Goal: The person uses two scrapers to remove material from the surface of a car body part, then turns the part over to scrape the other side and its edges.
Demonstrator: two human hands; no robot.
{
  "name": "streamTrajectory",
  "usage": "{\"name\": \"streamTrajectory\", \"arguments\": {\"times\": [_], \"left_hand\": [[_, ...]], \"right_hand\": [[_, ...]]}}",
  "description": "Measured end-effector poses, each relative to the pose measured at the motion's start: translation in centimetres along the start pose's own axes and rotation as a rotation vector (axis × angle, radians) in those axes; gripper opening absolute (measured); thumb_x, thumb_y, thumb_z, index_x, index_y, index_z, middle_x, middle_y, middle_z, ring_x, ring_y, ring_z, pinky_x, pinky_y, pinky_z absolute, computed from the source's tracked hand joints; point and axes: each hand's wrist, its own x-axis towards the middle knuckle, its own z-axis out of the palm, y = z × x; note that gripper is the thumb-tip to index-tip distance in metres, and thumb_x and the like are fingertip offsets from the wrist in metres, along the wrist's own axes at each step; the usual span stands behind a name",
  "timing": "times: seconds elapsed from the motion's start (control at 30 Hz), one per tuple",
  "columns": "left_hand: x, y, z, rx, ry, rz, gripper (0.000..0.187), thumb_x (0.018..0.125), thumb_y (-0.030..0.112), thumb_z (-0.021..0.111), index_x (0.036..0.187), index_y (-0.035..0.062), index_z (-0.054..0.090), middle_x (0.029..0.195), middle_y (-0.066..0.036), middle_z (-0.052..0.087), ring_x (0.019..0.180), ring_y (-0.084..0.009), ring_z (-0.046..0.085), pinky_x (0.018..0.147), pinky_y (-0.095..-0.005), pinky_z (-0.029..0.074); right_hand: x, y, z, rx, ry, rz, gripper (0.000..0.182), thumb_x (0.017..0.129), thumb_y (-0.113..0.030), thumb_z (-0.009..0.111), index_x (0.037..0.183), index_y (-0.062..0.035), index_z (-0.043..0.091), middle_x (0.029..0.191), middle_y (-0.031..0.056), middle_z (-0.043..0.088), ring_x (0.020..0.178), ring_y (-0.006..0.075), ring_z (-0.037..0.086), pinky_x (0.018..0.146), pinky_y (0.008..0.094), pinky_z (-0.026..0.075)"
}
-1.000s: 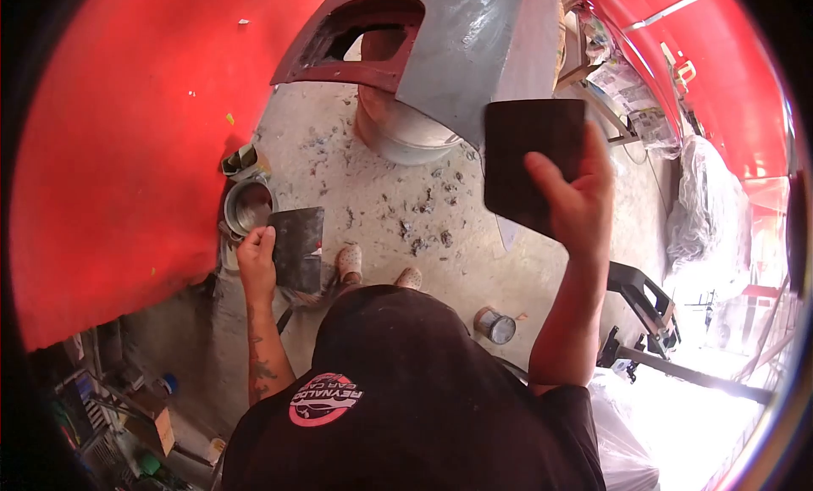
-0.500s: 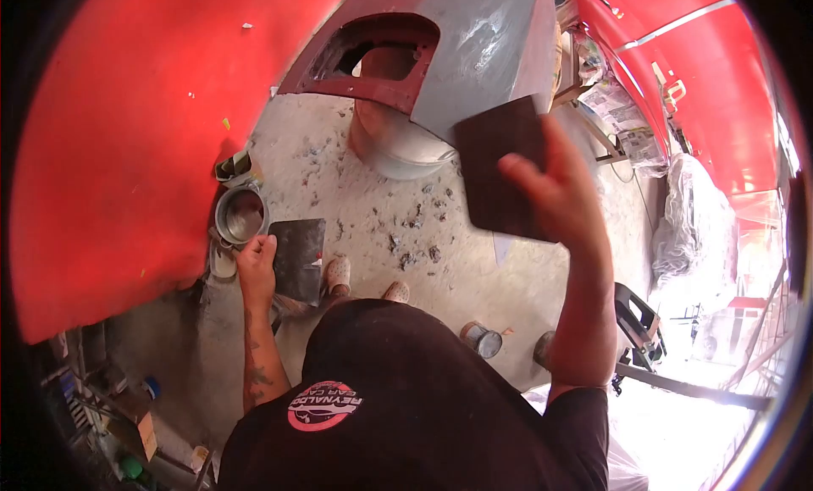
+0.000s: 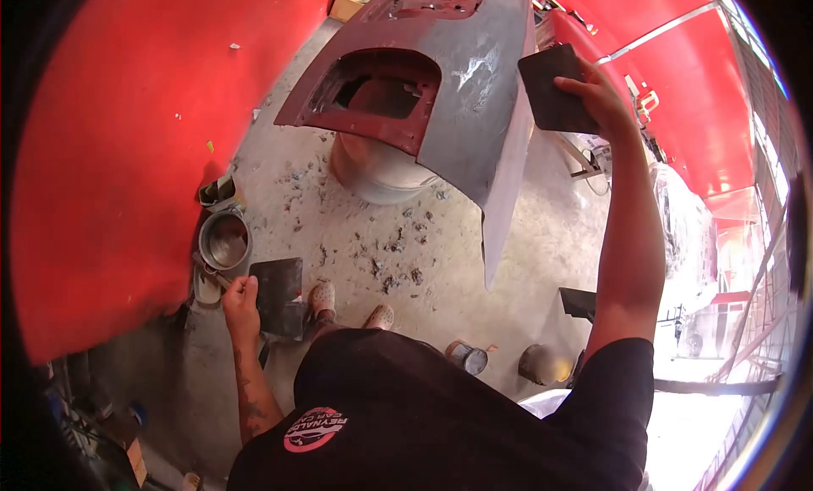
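My right hand (image 3: 597, 97) grips a dark flat rectangular sheet (image 3: 555, 88), thumb on its near face, raised beside the right edge of a grey and dark red car panel (image 3: 466, 127). The panel has an oval opening on its left part and shiny streaks near its top. Low on the left, my left hand (image 3: 241, 300) is closed at the edge of a second dark flat plate (image 3: 278, 296). What else it pinches there is too small to tell. A round metal pot (image 3: 226, 241) stands just above my left hand.
A round drum (image 3: 381, 173) supports or stands under the panel. Dark scraps (image 3: 394, 254) litter the concrete floor. Two cans (image 3: 467, 357) stand near my body. Red sheeting (image 3: 118, 169) hangs at the left, and plastic-wrapped items (image 3: 688, 237) are at the right.
My right hand has moved up and to the right with its sheet, away from the panel's lower edge. The view has shifted, showing more of the panel. My left hand still holds its plate.
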Motion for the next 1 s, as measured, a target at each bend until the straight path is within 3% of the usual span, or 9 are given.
{"name": "streamTrajectory", "arguments": {"times": [0.13, 0.2, 0.3, 0.4, 0.47, 0.67, 0.87, 0.9, 1.0], "left_hand": [[0.2, -0.5, -1.2, -0.015, 0.017, -0.044, 0.025, 0.095, 0.02, 0.056, 0.081, -0.0005, 0.056, 0.068, 0.007, 0.04, 0.064, -0.0033, 0.035, 0.056, -0.0211, 0.03], [0.2, -0.6, -1.4, -0.004, 0.024, -0.093, 0.025, 0.095, 0.02, 0.056, 0.082, -0.0007, 0.056, 0.068, 0.007, 0.041, 0.065, -0.0033, 0.035, 0.057, -0.021, 0.03], [0.6, -0.3, -1.6, -0.005, 0.014, -0.067, 0.024, 0.095, 0.02, 0.056, 0.082, -0.0006, 0.057, 0.07, 0.007, 0.042, 0.066, -0.0031, 0.035, 0.058, -0.0208, 0.03], [1.3, -0.2, -2.0, -0.026, -0.004, -0.014, 0.024, 0.095, 0.02, 0.056, 0.083, -0.0008, 0.057, 0.07, 0.007, 0.041, 0.066, -0.0033, 0.035, 0.058, -0.021, 0.03], [1.5, 0.3, -2.8, 0.059, -0.028, 0.006, 0.024, 0.095, 0.02, 0.056, 0.083, -0.0009, 0.056, 0.07, 0.007, 0.041, 0.066, -0.0035, 0.034, 0.058, -0.0212, 0.03], [0.8, 1.0, -3.9, 0.075, 0.071, -0.008, 0.024, 0.095, 0.019, 0.056, 0.081, -0.0008, 0.055, 0.069, 0.007, 0.04, 0.065, -0.0036, 0.034, 0.057, -0.0215, 0.029], [-0.9, -1.9, -3.3, 0.001, 0.136, -0.106, 0.025, 0.094, 0.02, 0.057, 0.08, -0.0003, 0.054, 0.068, 0.006, 0.041, 0.064, -0.0037, 0.035, 0.057, -0.0215, 0.03], [-1.2, -1.4, -3.1, 0.002, 0.142, -0.1, 0.025, 0.094, 0.02, 0.057, 0.08, -0.0003, 0.054, 0.068, 0.006, 0.041, 0.064, -0.0037, 0.035, 0.057, -0.0215, 0.03], [-1.7, -0.3, -1.9, 0.034, 0.127, -0.132, 0.024, 0.095, 0.022, 0.055, 0.086, -0.0001, 0.057, 0.074, 0.005, 0.045, 0.07, -0.0057, 0.039, 0.065, -0.0225, 0.035]], "right_hand": [[-0.9, -0.2, 1.9, -0.04, 0.028, -0.041, 0.042, 0.082, -0.007, 0.067, 0.121, 0.0001, 0.05, 0.101, 0.0086, 0.065, 0.087, 0.0161, 0.065, 0.073, 0.0301, 0.055], [-1.9, 0.0, 3.5, 0.011, -0.166, -0.105, 0.047, 0.081, -0.004, 0.067, 0.124, 0.0003, 0.048, 0.105, 0.0094, 0.064, 0.089, 0.0151, 0.064, 0.076, 0.0291, 0.054], [-5.7, 0.2, 7.7, -0.257, -0.293, -0.146, 0.066, 0.08, -0.009, 0.073, 0.136, 0.002, 0.04, 0.122, 0.0128, 0.059, 0.115, 0.0195, 0.054, 0.102, 0.0345, 0.04], [-9.0, -2.6, 9.9, -0.283, -0.46, -0.278, 0.06, 0.082, -0.001, 0.069, 0.136, 0.0001, 0.041, 0.122, 0.0071, 0.059, 0.112, 0.0144, 0.055, 0.099, 0.0322, 0.043], [-5.7, -2.5, 6.7, -0.125, -0.155, -0.188, 0.056, 0.084, -0.003, 0.067, 0.134, -0.0001, 0.042, 0.117, 0.0081, 0.061, 0.106, 0.0149, 0.059, 0.093, 0.0308, 0.048], [1.9, -0.3, 0.5, -0.08, 0.06, -0.021, 0.039, 0.083, -0.007, 0.066, 0.119, 0.0002, 0.053, 0.104, 0.0087, 0.065, 0.092, 0.0157, 0.064, 0.08, 0.0303, 0.053], [-0.8, -1.2, 6.8, -0.289, -0.237, -0.32, 0.049, 0.079, -0.008, 0.067, 0.123, 0.0037, 0.049, 0.111, 0.0115, 0.062, 0.104, 0.0194, 0.058, 0.089, 0.0318, 0.047], [-2.8, -3.2, 9.1, -0.528, -0.235, -0.415, 0.052, 0.081, -0.005, 0.069, 0.127, 0.0032, 0.046, 0.114, 0.0083, 0.062, 0.101, 0.0144, 0.058, 0.088, 0.0299, 0.048], [-7.5, -7.3, 13.3, -0.649, -0.581, -0.224, 0.053, 0.078, -0.01, 0.072, 0.125, -0.0035, 0.048, 0.106, 0.0093, 0.063, 0.1, 0.0171, 0.059, 0.088, 0.0336, 0.047]]}}
